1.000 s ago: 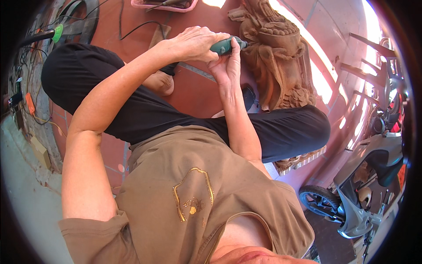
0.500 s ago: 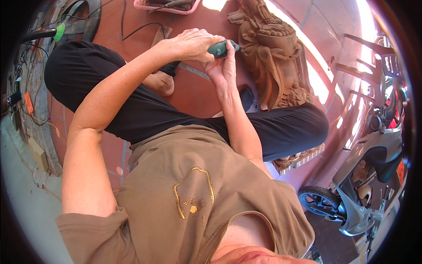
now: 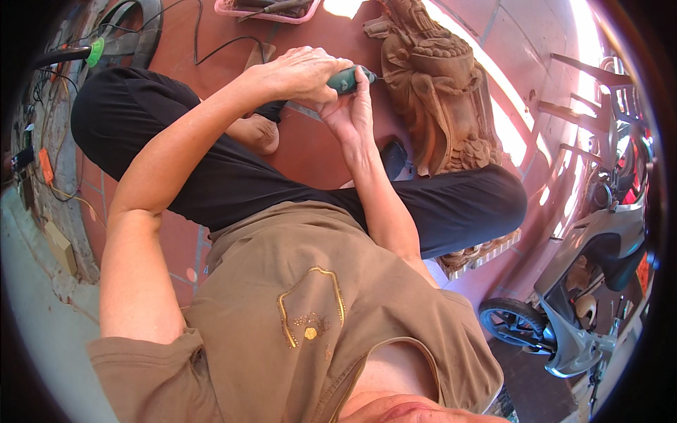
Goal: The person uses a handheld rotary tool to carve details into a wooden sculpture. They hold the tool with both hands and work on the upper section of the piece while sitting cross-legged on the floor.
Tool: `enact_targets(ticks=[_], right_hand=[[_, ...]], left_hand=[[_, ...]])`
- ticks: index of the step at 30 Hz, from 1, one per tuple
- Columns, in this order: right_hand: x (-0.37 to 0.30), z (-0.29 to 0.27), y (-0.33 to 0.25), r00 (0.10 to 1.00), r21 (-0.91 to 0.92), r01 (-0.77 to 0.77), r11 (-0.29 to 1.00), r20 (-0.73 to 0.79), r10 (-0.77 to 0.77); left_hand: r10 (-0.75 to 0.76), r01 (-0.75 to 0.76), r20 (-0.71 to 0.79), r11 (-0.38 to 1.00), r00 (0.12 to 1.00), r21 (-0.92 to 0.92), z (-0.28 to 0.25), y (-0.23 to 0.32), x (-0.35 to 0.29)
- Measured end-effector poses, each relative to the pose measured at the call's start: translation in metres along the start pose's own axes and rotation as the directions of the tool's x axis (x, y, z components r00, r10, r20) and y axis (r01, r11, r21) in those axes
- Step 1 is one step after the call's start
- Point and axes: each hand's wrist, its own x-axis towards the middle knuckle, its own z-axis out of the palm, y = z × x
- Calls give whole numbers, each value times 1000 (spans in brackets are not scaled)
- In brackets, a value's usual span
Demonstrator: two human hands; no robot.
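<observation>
The left hand (image 3: 307, 72) wraps the rear of a green handheld tool (image 3: 343, 81), the right hand (image 3: 350, 113) holds its front; the thin bit (image 3: 379, 77) points at a brown carved figure (image 3: 443, 99) on the red tiled floor (image 3: 317, 155), contact between them unclear. A pink tray (image 3: 302, 19) sits on the floor's far side; a yellowish block (image 3: 61, 247) lies just past the left edge.

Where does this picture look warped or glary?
Head view: fisheye bending near the rim, where the motorbike sits, and black corners; head view: glare whitens patches of tiled floor right of the carved figure; head view: green tool shows no obvious blur.
</observation>
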Motion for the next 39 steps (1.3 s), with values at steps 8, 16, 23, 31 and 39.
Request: enact_targets(ticks=[8, 16, 23, 31, 39], right_hand=[[-5, 8, -3, 1000, 29, -5, 1000, -15, 6], [-22, 14, -6, 996, 71, -63, 995, -65, 68], [-15, 26, -11, 996, 22, -63, 998, -55, 64], [-8, 66, 2, 981, 76, -178, 981, 87, 171], [16, 81, -9, 974, 100, -186, 977, 147, 170]], left_hand=[[9, -14, -87, 999, 996, -49, -2, -1, -9], [-25, 9, -105, 989, 994, -151, 4, 4, -22], [-72, 49, -135, 985, 988, -166, -2, 1, -18], [-35, 36, -26, 999, 999, 33, -68, -1, -31], [123, -127, 161, 992, 979, 17, -112, -41, 12]])
